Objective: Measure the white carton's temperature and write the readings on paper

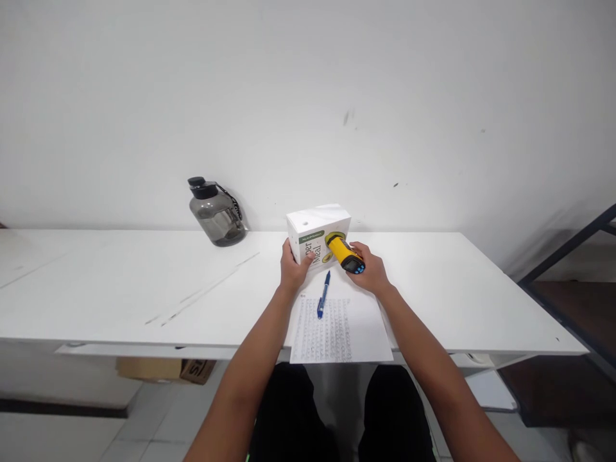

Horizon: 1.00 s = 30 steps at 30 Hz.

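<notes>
A white carton point(319, 219) with a green label band and printed lettering stands slightly turned on the table. My left hand point(292, 268) grips its left side, thumb across the front. In my right hand point(373, 269) is a yellow and black infrared thermometer point(343, 252), its small screen and blue buttons facing me. Its front end points at the carton's printed face; whether they touch, I cannot tell. Below the carton, a blue pen point(324, 295) lies on a sheet of paper point(370, 337) covered partly in rows of handwriting.
A grey see-through water bottle point(216, 215) with a black cap leans by the wall on the left. The white table point(96, 301) runs along the wall point(308, 96). Under it sits a cardboard box point(154, 369). A dark metal frame point(568, 247) stands at the right.
</notes>
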Each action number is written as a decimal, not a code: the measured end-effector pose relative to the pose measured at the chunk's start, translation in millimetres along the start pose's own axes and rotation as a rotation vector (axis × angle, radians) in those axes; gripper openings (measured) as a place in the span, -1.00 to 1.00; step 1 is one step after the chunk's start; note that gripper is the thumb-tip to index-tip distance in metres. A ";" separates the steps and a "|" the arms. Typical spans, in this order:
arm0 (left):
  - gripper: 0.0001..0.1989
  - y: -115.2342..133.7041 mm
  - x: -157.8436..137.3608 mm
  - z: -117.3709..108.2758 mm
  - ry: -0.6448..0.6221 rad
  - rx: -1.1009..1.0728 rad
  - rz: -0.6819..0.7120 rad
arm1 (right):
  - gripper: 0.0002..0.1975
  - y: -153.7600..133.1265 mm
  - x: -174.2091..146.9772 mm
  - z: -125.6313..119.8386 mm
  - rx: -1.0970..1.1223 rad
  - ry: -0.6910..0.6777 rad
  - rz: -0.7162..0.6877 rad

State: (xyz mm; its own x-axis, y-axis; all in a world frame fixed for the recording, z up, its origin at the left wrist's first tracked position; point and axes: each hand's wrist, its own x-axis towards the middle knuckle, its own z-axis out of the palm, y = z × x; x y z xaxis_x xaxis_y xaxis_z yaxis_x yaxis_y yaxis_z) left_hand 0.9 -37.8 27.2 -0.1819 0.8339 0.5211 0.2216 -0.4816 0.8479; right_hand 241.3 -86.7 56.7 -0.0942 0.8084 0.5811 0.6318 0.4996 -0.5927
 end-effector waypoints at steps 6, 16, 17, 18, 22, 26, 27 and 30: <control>-0.21 1.3 -0.5 0.5 -0.015 0.006 -0.007 | -0.31 -2.5 -0.2 -2.4 0.021 -0.030 0.045; -0.30 12.4 1.8 1.9 0.107 0.099 -0.095 | -0.24 -6.6 0.9 13.7 0.184 0.097 0.172; -0.31 13.7 2.5 1.9 0.129 0.106 -0.116 | -0.24 -7.2 1.8 14.8 0.184 0.130 0.217; -0.32 14.8 3.1 1.9 0.153 0.114 -0.137 | -0.25 -7.7 2.8 15.4 0.176 0.165 0.268; -0.35 17.2 5.7 1.5 0.238 0.157 -0.204 | -0.33 -9.7 6.1 13.0 0.117 0.246 0.466; -0.36 16.7 7.1 1.8 0.266 0.188 -0.225 | -0.34 -12.5 7.9 9.0 0.111 0.234 0.538; -0.35 16.4 7.2 1.9 0.266 0.190 -0.227 | -0.34 -12.9 8.1 8.7 0.117 0.236 0.541; -0.34 15.8 7.2 2.2 0.258 0.187 -0.228 | -0.34 -13.0 8.1 9.2 0.136 0.246 0.532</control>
State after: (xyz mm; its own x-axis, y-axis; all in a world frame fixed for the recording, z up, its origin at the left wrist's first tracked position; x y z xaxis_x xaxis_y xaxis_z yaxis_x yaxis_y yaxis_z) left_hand 5.2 -38.7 44.1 -0.4764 0.8071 0.3487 0.3140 -0.2143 0.9249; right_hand 225.3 -83.7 64.0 0.3987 0.8707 0.2879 0.4380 0.0950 -0.8940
